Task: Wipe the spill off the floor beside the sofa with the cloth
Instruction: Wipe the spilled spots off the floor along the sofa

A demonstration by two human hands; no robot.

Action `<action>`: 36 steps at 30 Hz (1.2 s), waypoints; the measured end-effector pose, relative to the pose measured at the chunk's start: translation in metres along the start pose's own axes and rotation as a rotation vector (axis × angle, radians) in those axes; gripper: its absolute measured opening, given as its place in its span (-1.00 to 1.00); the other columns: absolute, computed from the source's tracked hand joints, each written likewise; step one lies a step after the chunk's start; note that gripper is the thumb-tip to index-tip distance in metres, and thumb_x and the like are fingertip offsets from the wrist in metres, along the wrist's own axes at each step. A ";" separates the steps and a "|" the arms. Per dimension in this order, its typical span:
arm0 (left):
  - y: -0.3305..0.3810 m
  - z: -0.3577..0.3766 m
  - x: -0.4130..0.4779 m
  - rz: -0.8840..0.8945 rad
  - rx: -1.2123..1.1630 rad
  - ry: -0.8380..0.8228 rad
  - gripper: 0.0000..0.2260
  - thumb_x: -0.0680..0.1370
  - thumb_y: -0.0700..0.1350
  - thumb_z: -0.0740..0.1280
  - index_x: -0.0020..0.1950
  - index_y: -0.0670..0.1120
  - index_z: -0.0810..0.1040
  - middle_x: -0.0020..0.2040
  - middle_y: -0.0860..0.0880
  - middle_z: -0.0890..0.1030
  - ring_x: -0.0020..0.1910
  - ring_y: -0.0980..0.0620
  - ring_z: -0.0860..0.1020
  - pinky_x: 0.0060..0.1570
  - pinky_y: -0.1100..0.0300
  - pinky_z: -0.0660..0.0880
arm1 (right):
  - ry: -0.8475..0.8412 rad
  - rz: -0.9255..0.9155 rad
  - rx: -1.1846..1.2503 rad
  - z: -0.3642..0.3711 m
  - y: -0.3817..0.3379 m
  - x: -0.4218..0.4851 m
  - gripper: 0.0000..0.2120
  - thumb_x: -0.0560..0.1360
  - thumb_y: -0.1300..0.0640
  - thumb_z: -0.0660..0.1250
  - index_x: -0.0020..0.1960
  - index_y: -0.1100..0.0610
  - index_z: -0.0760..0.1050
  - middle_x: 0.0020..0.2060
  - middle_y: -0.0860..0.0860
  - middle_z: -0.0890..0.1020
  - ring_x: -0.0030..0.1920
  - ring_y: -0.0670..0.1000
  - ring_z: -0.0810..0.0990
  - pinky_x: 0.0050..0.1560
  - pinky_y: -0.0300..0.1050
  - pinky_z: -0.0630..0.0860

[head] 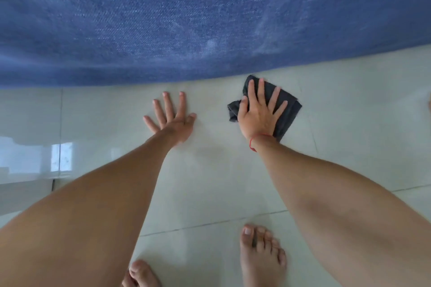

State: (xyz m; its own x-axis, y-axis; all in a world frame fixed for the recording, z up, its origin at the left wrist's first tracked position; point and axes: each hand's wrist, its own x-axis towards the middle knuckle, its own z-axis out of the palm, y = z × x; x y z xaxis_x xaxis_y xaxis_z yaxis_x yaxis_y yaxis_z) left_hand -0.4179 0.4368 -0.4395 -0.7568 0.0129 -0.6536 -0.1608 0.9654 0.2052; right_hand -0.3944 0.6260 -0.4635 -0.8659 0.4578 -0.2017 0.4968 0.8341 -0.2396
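Observation:
A dark grey cloth (pixel 288 109) lies flat on the pale tiled floor (pixel 210 182), right beside the blue sofa (pixel 186 18). My right hand (pixel 258 112) presses down on the cloth with fingers spread, a red thread around its wrist. My left hand (pixel 173 119) rests flat on the bare floor to the left of the cloth, fingers apart, holding nothing. I cannot make out any spill on the glossy tiles.
The sofa's lower edge runs across the whole view just beyond both hands. My two bare feet (pixel 261 256) stand on the tiles at the bottom. Bright reflections lie on the floor at the left (pixel 60 156).

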 end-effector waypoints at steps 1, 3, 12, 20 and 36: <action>0.000 0.000 0.000 0.002 -0.004 -0.003 -0.46 0.63 0.20 -0.11 0.52 0.25 -0.34 0.52 0.05 -0.45 0.50 -0.08 -0.44 0.40 -0.26 -0.36 | -0.019 -0.079 -0.021 0.003 -0.011 -0.003 -0.51 0.62 -0.07 -0.03 0.54 -0.13 0.02 0.56 -0.14 0.02 0.56 0.20 -0.12 0.47 0.35 -0.20; 0.001 -0.001 0.001 0.008 -0.018 -0.011 -0.48 0.64 0.18 -0.11 0.51 0.25 -0.34 0.52 0.04 -0.46 0.50 -0.08 -0.44 0.40 -0.26 -0.36 | -0.047 -0.189 -0.045 0.010 -0.028 -0.013 -0.51 0.62 -0.07 -0.02 0.54 -0.13 0.04 0.56 -0.14 0.05 0.56 0.19 -0.08 0.47 0.34 -0.19; -0.038 -0.002 -0.020 0.034 -0.180 0.171 -0.50 0.66 0.08 -0.10 0.57 0.17 -0.22 0.58 -0.04 -0.30 0.55 -0.09 -0.32 0.46 -0.18 -0.30 | -0.081 -0.520 -0.122 0.014 0.015 -0.076 -0.52 0.58 -0.01 -0.02 0.48 0.00 0.28 0.48 -0.05 0.33 0.50 0.15 0.26 0.47 0.14 0.04; -0.114 0.005 -0.032 -0.107 -0.097 0.174 -0.48 0.63 0.19 -0.10 0.54 0.26 -0.25 0.56 0.04 -0.36 0.54 -0.08 -0.35 0.43 -0.22 -0.34 | -0.053 -0.248 -0.112 0.009 0.005 -0.055 -0.52 0.61 -0.06 -0.08 0.53 -0.08 0.14 0.55 -0.10 0.14 0.56 0.10 0.06 0.50 0.21 -0.06; -0.118 -0.006 -0.031 -0.095 -0.162 0.074 -0.50 0.64 0.16 -0.10 0.51 0.31 -0.28 0.54 0.05 -0.43 0.51 -0.06 -0.43 0.43 -0.21 -0.37 | -0.113 -0.605 -0.079 0.050 -0.111 -0.096 -0.52 0.57 -0.01 0.00 0.47 -0.02 0.30 0.48 -0.06 0.33 0.51 0.16 0.23 0.48 0.23 0.05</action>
State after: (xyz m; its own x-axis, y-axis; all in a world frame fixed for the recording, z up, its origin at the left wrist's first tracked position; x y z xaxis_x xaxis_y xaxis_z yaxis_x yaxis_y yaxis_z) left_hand -0.3789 0.3209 -0.4388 -0.7771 -0.1015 -0.6212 -0.3292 0.9067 0.2636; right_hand -0.3637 0.4744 -0.4651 -0.9790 -0.1354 -0.1527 -0.0899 0.9579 -0.2726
